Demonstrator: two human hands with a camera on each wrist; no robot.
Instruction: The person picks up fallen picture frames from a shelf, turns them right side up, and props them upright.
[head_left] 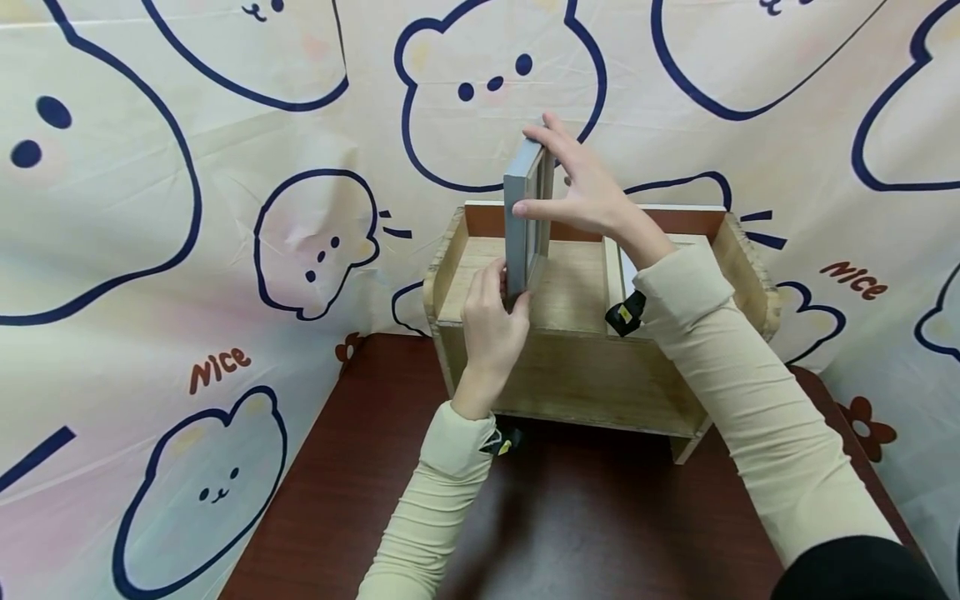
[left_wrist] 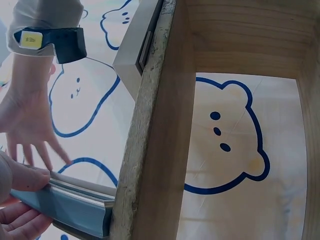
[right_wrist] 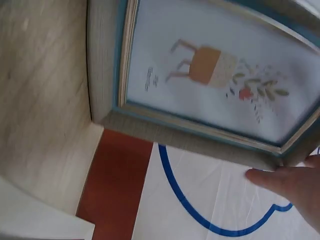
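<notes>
A grey-blue picture frame (head_left: 516,229) stands upright over the wooden shelf unit's top board, its narrow side towards me. My left hand (head_left: 497,321) pinches its lower near corner; in the left wrist view, thumb and fingers lie on opposite sides of the frame's edge (left_wrist: 75,212). My right hand (head_left: 592,187) is at the upper part, thumb on the near edge and straight, spread fingers at the top. In the right wrist view the frame (right_wrist: 185,121) shows a print of an orange-and-beige animal with leaves, with a digit of the right hand (right_wrist: 300,190) touching its border.
The wooden shelf unit (head_left: 600,379) stands on a dark red-brown table (head_left: 315,492), against a bear-patterned cloth (head_left: 300,150). Raised side panels and a back rail border its top. A pale flat-sided object (head_left: 613,271) stands on the top board at right, partly behind my right wrist.
</notes>
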